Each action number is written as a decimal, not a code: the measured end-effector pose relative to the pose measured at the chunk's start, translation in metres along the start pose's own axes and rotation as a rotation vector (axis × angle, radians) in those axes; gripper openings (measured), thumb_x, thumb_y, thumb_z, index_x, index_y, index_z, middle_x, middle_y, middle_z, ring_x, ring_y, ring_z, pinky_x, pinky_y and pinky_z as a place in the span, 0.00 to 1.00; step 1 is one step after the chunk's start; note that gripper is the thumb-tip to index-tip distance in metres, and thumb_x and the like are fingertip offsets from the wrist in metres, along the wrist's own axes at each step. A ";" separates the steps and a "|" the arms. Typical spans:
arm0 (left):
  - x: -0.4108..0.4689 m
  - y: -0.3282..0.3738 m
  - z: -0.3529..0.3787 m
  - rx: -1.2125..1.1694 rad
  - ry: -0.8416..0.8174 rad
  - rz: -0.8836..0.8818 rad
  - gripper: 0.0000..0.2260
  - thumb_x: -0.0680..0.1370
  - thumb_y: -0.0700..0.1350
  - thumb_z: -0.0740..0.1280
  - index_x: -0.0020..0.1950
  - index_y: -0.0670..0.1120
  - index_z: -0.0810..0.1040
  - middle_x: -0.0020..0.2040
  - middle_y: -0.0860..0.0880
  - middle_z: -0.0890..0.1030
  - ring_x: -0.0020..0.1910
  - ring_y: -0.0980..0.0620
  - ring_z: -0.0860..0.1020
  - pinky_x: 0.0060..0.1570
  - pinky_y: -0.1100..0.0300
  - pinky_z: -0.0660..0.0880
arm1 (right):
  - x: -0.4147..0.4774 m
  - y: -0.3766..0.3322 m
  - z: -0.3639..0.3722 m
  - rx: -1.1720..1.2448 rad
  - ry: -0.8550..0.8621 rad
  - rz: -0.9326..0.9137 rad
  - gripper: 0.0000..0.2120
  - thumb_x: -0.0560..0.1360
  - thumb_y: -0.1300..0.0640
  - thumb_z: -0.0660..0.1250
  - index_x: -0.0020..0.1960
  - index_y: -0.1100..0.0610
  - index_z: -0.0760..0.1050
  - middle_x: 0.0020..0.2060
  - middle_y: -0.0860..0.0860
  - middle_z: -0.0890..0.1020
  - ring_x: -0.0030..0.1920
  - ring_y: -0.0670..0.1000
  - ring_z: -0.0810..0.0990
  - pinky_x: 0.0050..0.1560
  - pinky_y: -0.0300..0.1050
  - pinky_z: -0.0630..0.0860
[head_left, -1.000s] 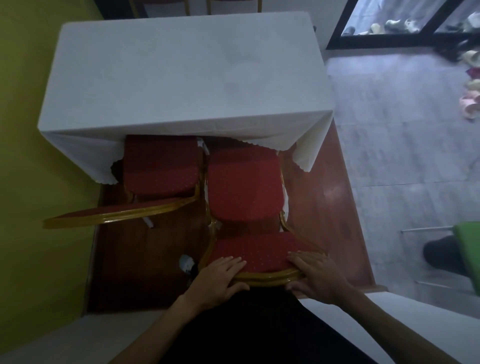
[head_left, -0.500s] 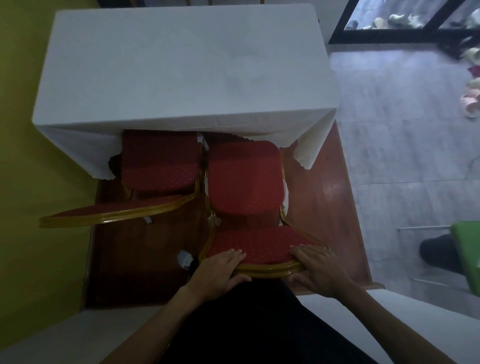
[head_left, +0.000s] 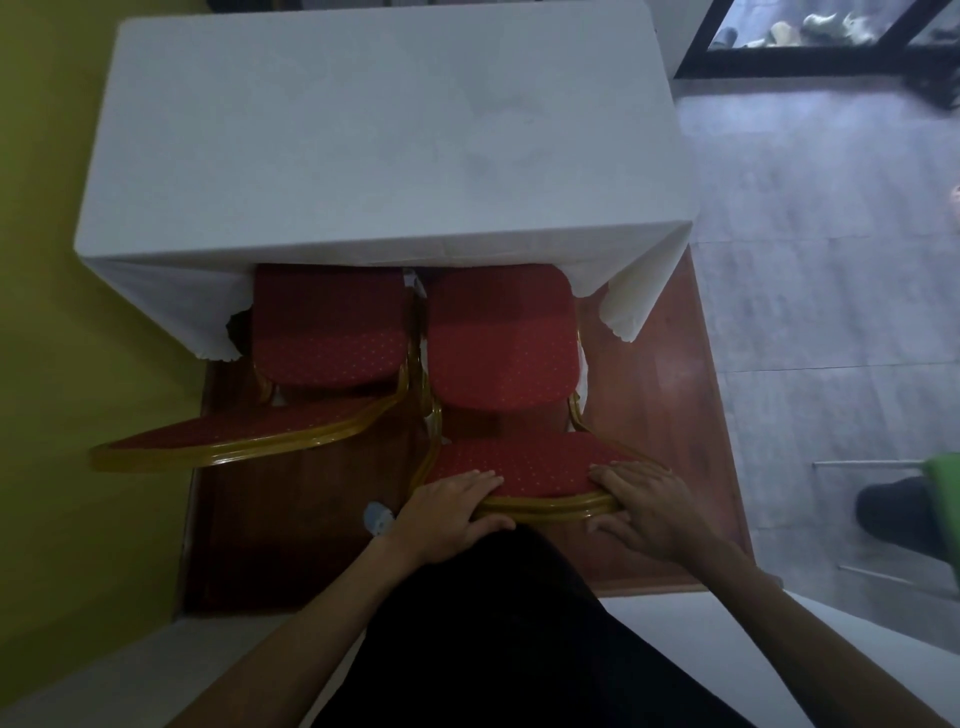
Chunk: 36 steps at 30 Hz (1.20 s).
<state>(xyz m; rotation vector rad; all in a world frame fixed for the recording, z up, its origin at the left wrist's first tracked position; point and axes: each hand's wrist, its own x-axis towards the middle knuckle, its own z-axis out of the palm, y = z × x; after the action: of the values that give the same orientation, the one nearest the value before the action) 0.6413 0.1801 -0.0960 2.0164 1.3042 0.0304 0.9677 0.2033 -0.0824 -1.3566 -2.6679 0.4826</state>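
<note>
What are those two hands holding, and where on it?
The left hand and right hand both grip the nearer red chair by the gold top rail of its backrest.

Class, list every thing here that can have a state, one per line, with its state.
Right chair: seat partly under table, backrest gripped.
Left chair: seat partly under table, untouched.
Table: draped in white.
Left hand: grips right chair's backrest.
Right hand: grips it too.

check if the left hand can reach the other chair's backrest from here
Probably yes: the left hand grips the near chair's backrest, and nothing stands between it and the other chair's backrest.
</note>
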 end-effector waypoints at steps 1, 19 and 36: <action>0.005 0.000 -0.003 -0.001 0.003 -0.003 0.35 0.77 0.72 0.52 0.76 0.52 0.66 0.75 0.51 0.69 0.74 0.55 0.65 0.71 0.56 0.65 | 0.004 0.004 -0.001 -0.010 0.005 -0.003 0.35 0.76 0.26 0.54 0.59 0.55 0.79 0.53 0.50 0.84 0.53 0.53 0.84 0.52 0.51 0.80; 0.059 0.008 -0.029 -0.022 0.054 -0.055 0.38 0.75 0.75 0.50 0.75 0.51 0.69 0.73 0.53 0.71 0.72 0.55 0.68 0.66 0.56 0.69 | 0.047 0.056 -0.020 -0.048 -0.002 0.028 0.35 0.74 0.24 0.53 0.58 0.52 0.78 0.50 0.46 0.84 0.50 0.50 0.83 0.53 0.49 0.79; 0.083 -0.010 -0.071 0.011 0.006 -0.113 0.36 0.76 0.75 0.49 0.75 0.53 0.68 0.72 0.54 0.72 0.69 0.54 0.72 0.63 0.51 0.73 | 0.092 0.068 -0.020 0.011 0.084 -0.022 0.32 0.76 0.26 0.53 0.54 0.54 0.78 0.43 0.46 0.82 0.43 0.48 0.81 0.46 0.44 0.75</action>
<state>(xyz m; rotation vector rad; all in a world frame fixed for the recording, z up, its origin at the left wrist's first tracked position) 0.6472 0.2881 -0.0783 1.9499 1.4223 -0.0230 0.9697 0.3195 -0.0900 -1.3131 -2.6063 0.4281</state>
